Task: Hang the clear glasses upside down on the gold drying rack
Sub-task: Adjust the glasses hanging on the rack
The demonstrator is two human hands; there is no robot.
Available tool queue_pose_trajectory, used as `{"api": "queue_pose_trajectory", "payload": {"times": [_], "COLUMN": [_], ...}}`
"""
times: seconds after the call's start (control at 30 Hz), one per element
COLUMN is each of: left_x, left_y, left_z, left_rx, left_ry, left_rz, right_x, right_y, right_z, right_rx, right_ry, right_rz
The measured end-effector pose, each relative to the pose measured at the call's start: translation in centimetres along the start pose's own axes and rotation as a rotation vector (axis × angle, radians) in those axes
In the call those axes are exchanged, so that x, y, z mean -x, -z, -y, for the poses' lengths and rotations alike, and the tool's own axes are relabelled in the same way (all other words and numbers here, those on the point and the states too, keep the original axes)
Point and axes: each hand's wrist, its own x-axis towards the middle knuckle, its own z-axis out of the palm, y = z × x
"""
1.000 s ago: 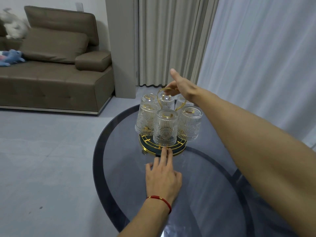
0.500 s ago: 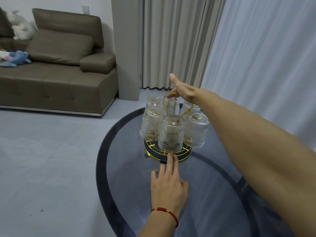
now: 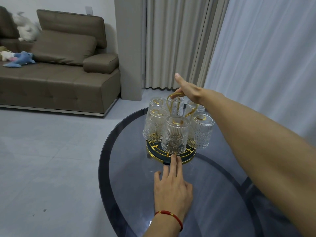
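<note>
Six inverted glasses (image 3: 174, 134) on rack (image 3: 188, 155)

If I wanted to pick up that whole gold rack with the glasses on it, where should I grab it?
Probably by the gold loop handle at the top of the rack, reached from above. It rises clear in the centre of the glasses, and the right hand already rests there.

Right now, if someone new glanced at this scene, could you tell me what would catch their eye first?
The gold drying rack in the middle of the round dark glass table, ringed with six clear glasses hung upside down. The right hand rests on the rack's looped top handle, while the left hand, a red bracelet at its wrist, lies flat on the table with fingertips at the base. A brown sofa sits behind, at left.
</note>
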Motion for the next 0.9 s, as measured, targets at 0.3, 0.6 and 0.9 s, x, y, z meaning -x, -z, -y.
{"api": "queue_pose_trajectory", "payload": {"times": [0.3, 0.6, 0.9], "left_x": [0.3, 0.5, 0.4], "left_y": [0.3, 0.6, 0.5], "left_z": [-0.2, -0.5, -0.4], "left_rx": [-0.006, 0.018, 0.049], "left_ry": [-0.002, -0.005, 0.002], "left_rz": [0.0, -0.057, -0.018], "right_x": [-1.0, 1.3, -0.1], "right_y": [-0.1, -1.3, -2.1], "right_z": [-0.8, 2.0, 2.6], "right_rx": [-0.013, 0.296, 0.168], "right_ry": [0.054, 0.254, 0.134], "right_rz": [-0.058, -0.129, -0.048]}}
